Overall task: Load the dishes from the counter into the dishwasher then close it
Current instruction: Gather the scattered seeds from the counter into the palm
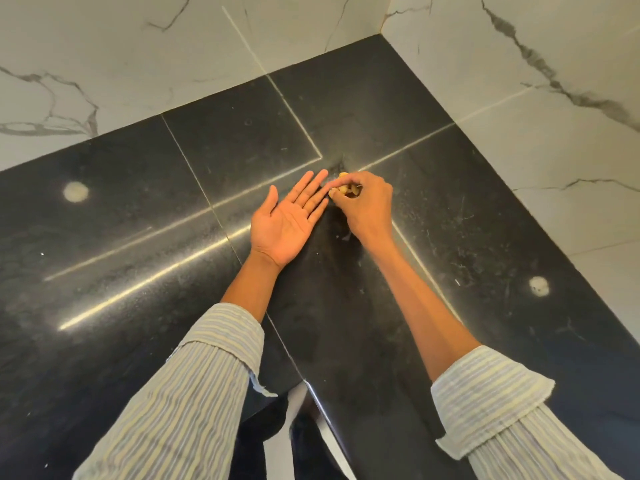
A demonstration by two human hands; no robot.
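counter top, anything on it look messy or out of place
Yes. Small yellowish scraps sit at the corner where the seams meet; the right hand pinches them beside the open, palm-up left hand. Two pale round spots and scratches mark the black counter. No dishes are in view.

The table (138, 237) is a dark polished stone top that fills a corner between two white marble-veined walls (519, 140), and pale seams split it into slabs. It is scuffed and dusty, most of all on its right side, and two round pale spots (75, 192) show on it, one far left and one far right. A small heap of yellowish scraps (343, 188) lies near the middle where the seams meet.
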